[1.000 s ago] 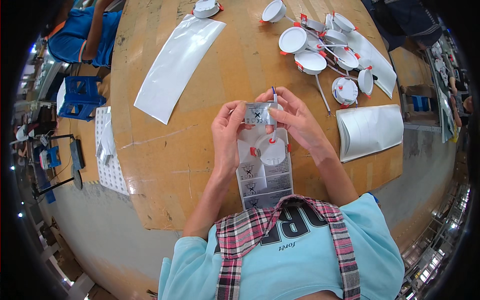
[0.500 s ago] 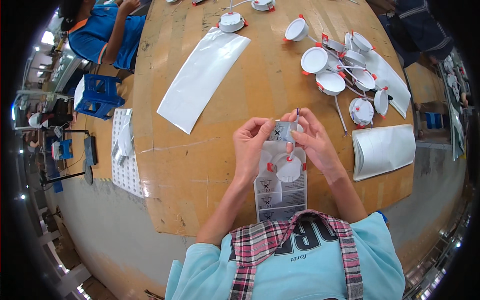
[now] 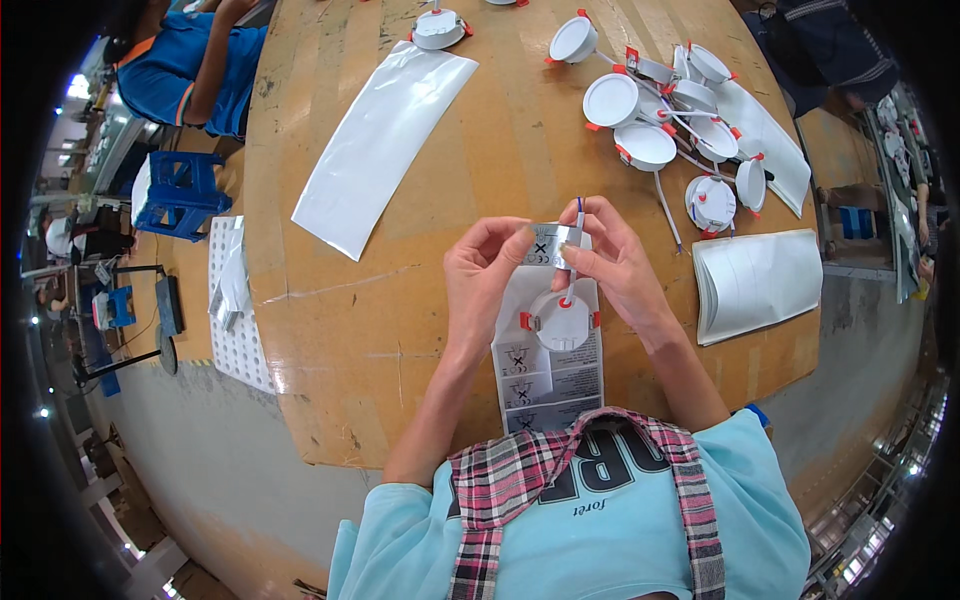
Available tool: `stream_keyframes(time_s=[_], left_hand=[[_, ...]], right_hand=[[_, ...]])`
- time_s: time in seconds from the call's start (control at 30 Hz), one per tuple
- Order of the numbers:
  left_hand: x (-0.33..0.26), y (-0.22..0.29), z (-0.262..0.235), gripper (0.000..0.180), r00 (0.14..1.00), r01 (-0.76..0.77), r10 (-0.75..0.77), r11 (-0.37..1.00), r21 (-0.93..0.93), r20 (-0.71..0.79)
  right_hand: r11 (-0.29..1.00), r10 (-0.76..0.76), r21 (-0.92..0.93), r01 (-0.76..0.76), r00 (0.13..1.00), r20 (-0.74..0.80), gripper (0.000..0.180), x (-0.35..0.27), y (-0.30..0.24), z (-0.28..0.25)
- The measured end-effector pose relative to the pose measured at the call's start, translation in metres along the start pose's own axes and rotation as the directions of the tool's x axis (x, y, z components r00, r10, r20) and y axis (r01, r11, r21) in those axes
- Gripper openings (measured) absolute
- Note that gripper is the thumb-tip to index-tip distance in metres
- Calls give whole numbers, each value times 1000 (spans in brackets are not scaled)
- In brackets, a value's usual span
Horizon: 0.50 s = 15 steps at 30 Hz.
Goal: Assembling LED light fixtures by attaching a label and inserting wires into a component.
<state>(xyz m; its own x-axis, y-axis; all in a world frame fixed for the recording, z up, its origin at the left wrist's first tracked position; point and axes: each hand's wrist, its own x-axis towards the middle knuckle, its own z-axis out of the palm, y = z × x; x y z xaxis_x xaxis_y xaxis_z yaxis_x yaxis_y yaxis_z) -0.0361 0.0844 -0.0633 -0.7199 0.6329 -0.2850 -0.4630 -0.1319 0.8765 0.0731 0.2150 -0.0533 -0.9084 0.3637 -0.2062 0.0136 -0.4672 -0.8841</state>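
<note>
My left hand [image 3: 487,272] and my right hand [image 3: 612,262] pinch a small silver label [image 3: 553,245] between them, just above the table. Below it a round white downlight [image 3: 560,321] with red spring clips lies back-up on a strip of label backing paper [image 3: 550,375] that reaches toward my chest. The lamp's thin white and blue wire [image 3: 577,240] runs up past my right fingers.
A heap of several white downlights [image 3: 660,120] with wires lies far right on the wooden table [image 3: 350,330]. A long white sheet [image 3: 380,145] lies far left, a stack of white sheets [image 3: 757,283] to my right. Another person in blue [image 3: 185,60] sits at upper left beside a blue stool [image 3: 178,192].
The view has shifted, so the hands and lamp appear lower in the frame. Both hands keep holding the silver label over the lamp; the grip looks the same.
</note>
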Motion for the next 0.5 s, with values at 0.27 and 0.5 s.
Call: stream_keyframes(time_s=[0.27,0.5], left_hand=[[-3,-2,-18,10,998,-54,57,993,106,-27],[-5,3,-12,13,998,-49,46,994,101,37]], right_hand=[[1000,4,4,-4,1000,-2,30,-2,2,11],[999,-33,-38,30,996,-86,23,-6,-3,16]])
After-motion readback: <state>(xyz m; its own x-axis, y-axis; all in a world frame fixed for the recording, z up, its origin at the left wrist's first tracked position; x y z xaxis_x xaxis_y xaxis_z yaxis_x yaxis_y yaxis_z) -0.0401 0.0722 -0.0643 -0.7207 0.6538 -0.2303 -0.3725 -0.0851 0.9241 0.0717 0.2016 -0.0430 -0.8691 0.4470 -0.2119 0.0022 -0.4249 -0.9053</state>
